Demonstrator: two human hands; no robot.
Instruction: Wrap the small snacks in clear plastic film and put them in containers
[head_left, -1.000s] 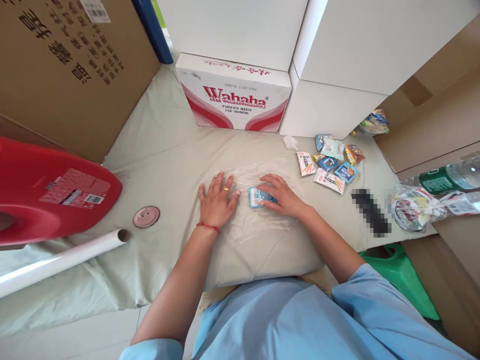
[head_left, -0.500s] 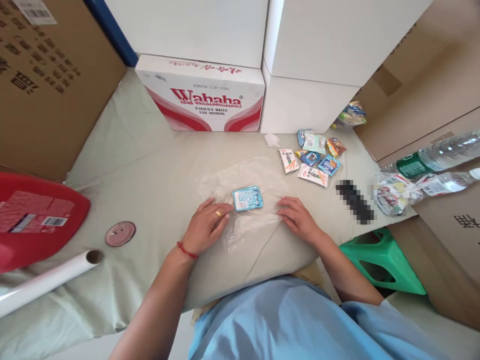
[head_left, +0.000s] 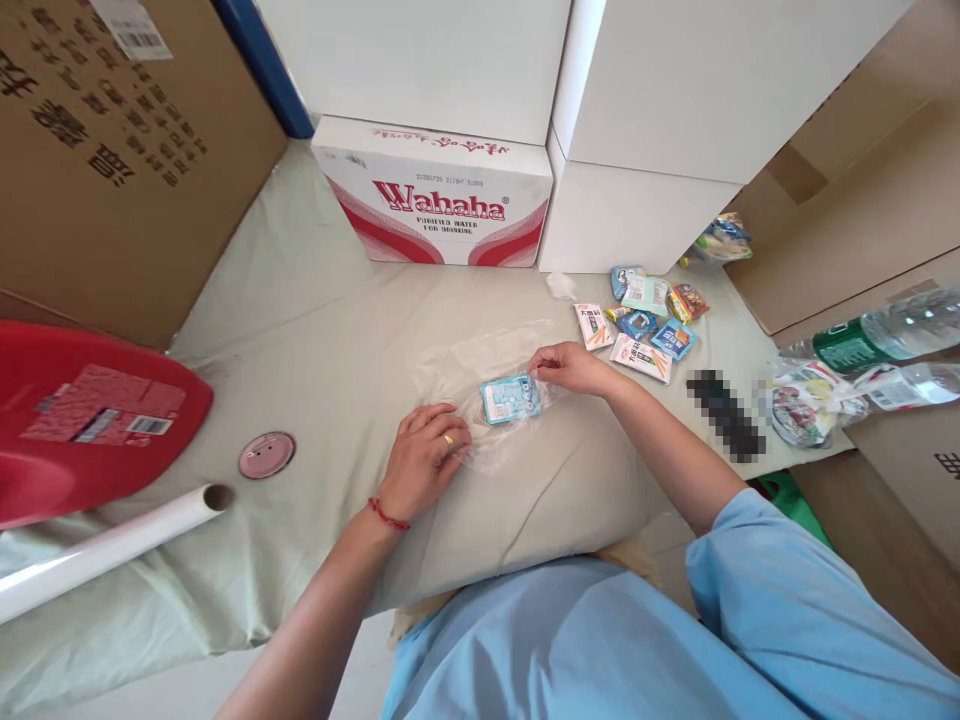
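A small blue-and-white packet (head_left: 511, 398) lies flat on a sheet of clear plastic film (head_left: 450, 362) on the cloth-covered table. The film is wrinkled, and part of it folds up around the packet's right side. My right hand (head_left: 574, 368) pinches the film at the packet's upper right corner, thumb and fingers together. On the packet's left, my left hand (head_left: 426, 450) rests on the film's edge, palm down, its fingers stretched and loosely curved. A gold ring and a red string bracelet are on that hand and wrist.
Several snack packets (head_left: 641, 357) lie at the right, near plastic bottles (head_left: 892, 325). A Wahaha carton (head_left: 450, 215) and white boxes (head_left: 645, 215) stand behind. At left are a pink round badge (head_left: 267, 455), a white roll (head_left: 112, 552) and a red container (head_left: 97, 420).
My right hand has moved up and left to the packet's corner and gathered the film there. My left hand stays beside the packet. The whole view has shifted slightly.
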